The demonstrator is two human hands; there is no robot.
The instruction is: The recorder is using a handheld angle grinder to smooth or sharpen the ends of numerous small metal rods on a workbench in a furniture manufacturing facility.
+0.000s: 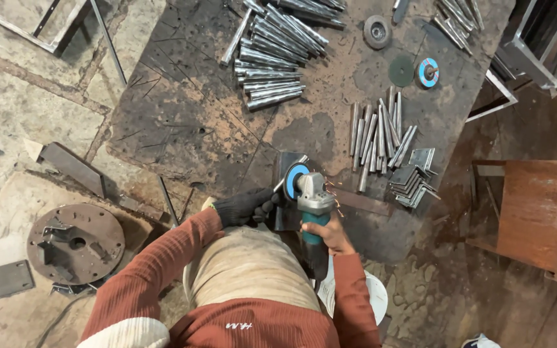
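Teal-bodied angle grinder with a blue flap disc [309,193] sits clasped in the bare right hand [325,233], whose grip is wrapped tight round the tool's body, the disc pointing away from the palm. Just beyond that grip the disc meets a short tapered steel rod [289,173], and small orange sparks [336,190] fly off beside it. The left hand in a black glove [246,206] has its grip shut on the near end of the rod, steadying it on the dark steel surface [188,122]. Farther out from both grips lie a row of similar thin steel rods [378,135] and a stack of small grey angle brackets [414,177].
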